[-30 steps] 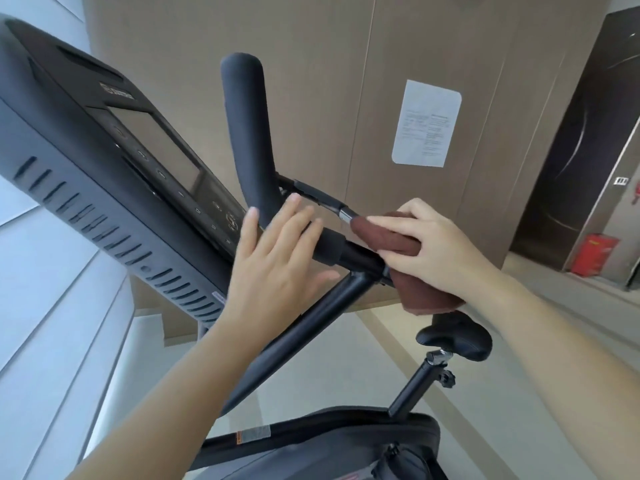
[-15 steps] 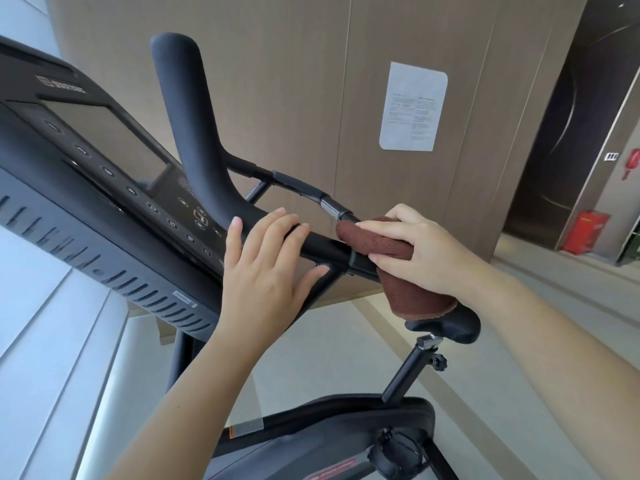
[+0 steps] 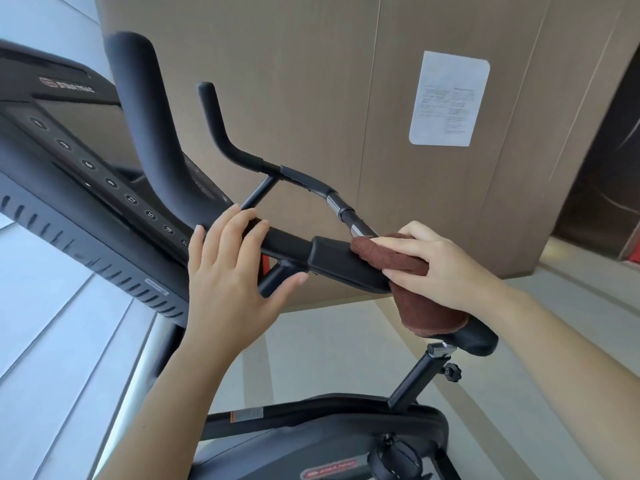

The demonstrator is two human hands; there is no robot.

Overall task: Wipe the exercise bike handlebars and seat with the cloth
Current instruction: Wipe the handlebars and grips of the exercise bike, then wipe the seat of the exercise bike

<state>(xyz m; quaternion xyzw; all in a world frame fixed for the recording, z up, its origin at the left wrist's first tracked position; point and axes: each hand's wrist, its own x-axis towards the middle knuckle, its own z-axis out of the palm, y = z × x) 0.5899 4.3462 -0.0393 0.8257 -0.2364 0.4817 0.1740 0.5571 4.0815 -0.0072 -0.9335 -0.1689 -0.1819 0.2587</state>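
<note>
My right hand (image 3: 446,268): clamping brown cloth (image 3: 398,261) around the handlebar (image 3: 339,261).
My left hand (image 3: 228,275): fingers spread loosely, resting on the bar.
Seat (image 3: 474,337): under the cloth's hanging end.

Premises present as a fitness room in a shared or commercial building, not a private home. An exercise bike (image 3: 311,258) of commercial grade stands here, with a large button console (image 3: 69,140) carrying a maker's badge. A printed notice (image 3: 449,99) is fixed to tall tan wall panels (image 3: 277,81). The floor (image 3: 329,355) is smooth and pale. A dark patterned door (image 3: 602,168) stands at right, with a red object low beside it, unidentifiable.
</note>
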